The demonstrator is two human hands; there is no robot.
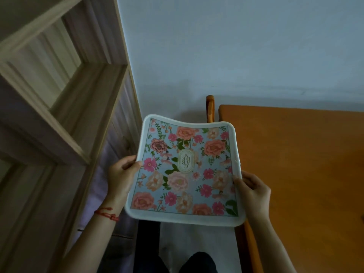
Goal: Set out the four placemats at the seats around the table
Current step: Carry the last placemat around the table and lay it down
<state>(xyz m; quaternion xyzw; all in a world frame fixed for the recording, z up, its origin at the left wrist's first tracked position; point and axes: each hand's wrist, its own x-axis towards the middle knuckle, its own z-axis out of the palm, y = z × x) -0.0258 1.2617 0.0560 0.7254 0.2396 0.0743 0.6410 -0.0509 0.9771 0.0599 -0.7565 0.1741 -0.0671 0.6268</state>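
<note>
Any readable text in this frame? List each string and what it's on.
"GARDEN": on the oval cream emblem at the middle of the floral placemat, split over stacked lines (GA / RE or RD / DN, partly blurred) and turned sideways to the camera.
Nothing else legible: no text shows on the orange table, the wooden shelf or the wall.

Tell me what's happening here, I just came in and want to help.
A person holds a floral placemat in the air with both hands: the left hand pinches its left edge, the right hand grips its right edge. It sags a little in the middle. The orange wooden table is to the right, and no placemat lies on the part in view. A chair stands at its far corner.
</note>
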